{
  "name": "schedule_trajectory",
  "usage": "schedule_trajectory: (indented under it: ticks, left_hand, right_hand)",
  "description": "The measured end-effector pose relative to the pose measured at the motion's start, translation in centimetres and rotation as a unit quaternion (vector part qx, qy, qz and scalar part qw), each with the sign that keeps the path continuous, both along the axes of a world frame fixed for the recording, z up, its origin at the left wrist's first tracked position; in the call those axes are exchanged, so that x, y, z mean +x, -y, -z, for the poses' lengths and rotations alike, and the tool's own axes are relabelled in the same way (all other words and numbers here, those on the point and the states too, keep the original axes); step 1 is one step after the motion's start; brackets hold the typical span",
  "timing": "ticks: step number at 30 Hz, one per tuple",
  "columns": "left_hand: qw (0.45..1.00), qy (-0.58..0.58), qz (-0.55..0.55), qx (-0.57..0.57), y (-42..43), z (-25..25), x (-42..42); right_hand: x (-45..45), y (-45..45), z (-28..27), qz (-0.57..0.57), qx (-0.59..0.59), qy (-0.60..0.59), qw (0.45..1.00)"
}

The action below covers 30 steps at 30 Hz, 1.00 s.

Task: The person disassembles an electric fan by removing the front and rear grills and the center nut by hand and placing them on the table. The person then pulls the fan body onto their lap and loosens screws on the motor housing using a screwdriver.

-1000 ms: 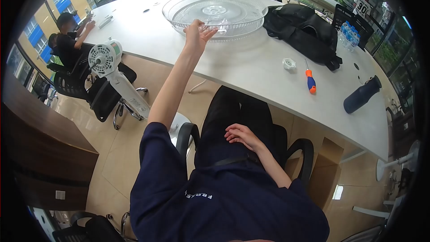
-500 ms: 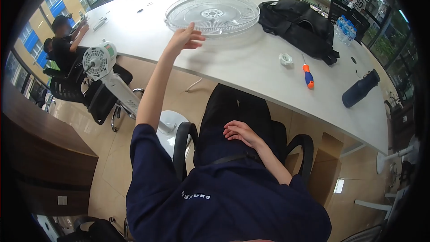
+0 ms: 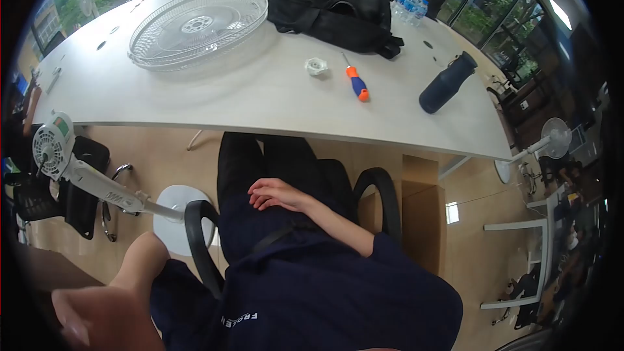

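Note:
My left hand (image 3: 97, 318) is raised very close to the camera at the lower left, large and blurred, and its fingers cannot be made out. Across my lap lies my right hand (image 3: 276, 194), open, with fingers loosely apart and nothing in them. The fan body (image 3: 55, 146) with its motor stands on a white round base (image 3: 175, 227) to the left of my chair. On the white table (image 3: 214, 101) lies a clear fan grille (image 3: 198, 25). A small white plastic part (image 3: 316, 67) sits beside an orange-and-blue screwdriver (image 3: 358, 84).
A black backpack (image 3: 338, 16) lies on the table's far side, near several water bottles (image 3: 409, 6). At the right is a dark blue bottle (image 3: 448, 82) on its side. A cardboard box (image 3: 421, 221) stands right of my chair (image 3: 383, 201).
My left hand has pulled back from near the grille to close in front of the camera. The view has turned to the right. My right hand stays on my lap.

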<state>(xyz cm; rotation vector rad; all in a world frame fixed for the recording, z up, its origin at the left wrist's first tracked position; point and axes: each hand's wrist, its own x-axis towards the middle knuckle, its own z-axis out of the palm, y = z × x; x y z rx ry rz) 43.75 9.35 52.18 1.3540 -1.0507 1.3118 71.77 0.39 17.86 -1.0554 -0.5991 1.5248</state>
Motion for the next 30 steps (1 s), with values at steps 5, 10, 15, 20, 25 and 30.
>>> schedule_trajectory:
  ticks: [5,10,15,20,25,30]
  left_hand:
    - [0.999,0.04,0.025,-0.007,0.7,0.4,1.9]
    - [0.998,0.055,0.031,-0.02,1.0,1.2,2.3]
    - [0.996,0.071,0.041,-0.029,0.7,1.8,3.4]
    - [0.993,0.106,0.056,-0.023,1.2,2.5,3.4]
    - [0.993,0.095,0.054,-0.036,1.1,2.7,4.1]
    - [0.994,0.09,0.054,-0.038,1.5,2.7,4.5]
  right_hand:
    - [0.0,0.2,0.1,-0.009,0.006,-0.018,1.0]
    - [-0.1,0.1,0.2,-0.006,-0.004,-0.013,1.0]
    - [-0.1,0.2,0.2,0.0,0.002,-0.027,1.0]
    - [0.0,0.1,0.5,-0.001,-0.009,-0.023,1.0]
    - [0.1,0.2,0.4,0.001,-0.01,-0.032,0.999]
    - [0.0,0.1,0.4,0.006,-0.007,-0.024,1.0]
